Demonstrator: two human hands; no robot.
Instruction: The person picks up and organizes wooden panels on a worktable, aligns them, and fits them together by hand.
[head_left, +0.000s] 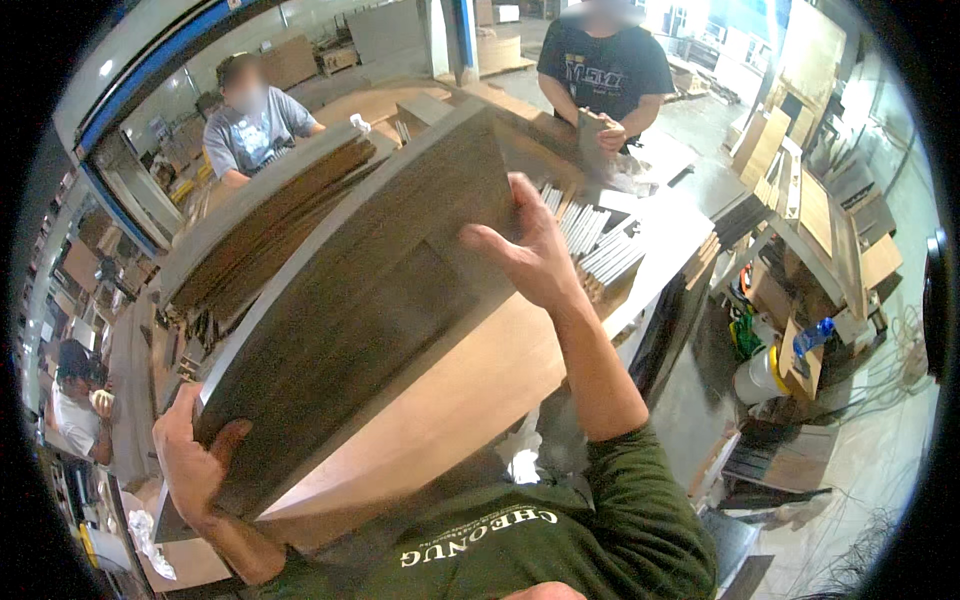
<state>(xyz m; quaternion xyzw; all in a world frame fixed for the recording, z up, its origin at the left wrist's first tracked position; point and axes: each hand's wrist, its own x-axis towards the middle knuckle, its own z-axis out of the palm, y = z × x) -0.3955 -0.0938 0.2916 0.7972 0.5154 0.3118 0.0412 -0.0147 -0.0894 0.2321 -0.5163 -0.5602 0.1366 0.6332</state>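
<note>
A long, dark grey-brown wooden panel [350,290] is held tilted in front of me, its pale narrow edge on the far left side. My left hand [195,455] grips its near left end, thumb on the broad face and fingers around the edge. At the far right end, my right hand [530,245] has its thumb over the face; its fingers are partly hidden by the panel's edge. Under the panel lies a light wooden work surface [465,365].
A stack of dark panels [270,225] lies beyond my panel. Several grey strips [610,255] lie on the right. One person [610,75] holds a piece across the table; another [255,130] stands far left, a third [80,400] at left. A white bucket [760,375] stands right.
</note>
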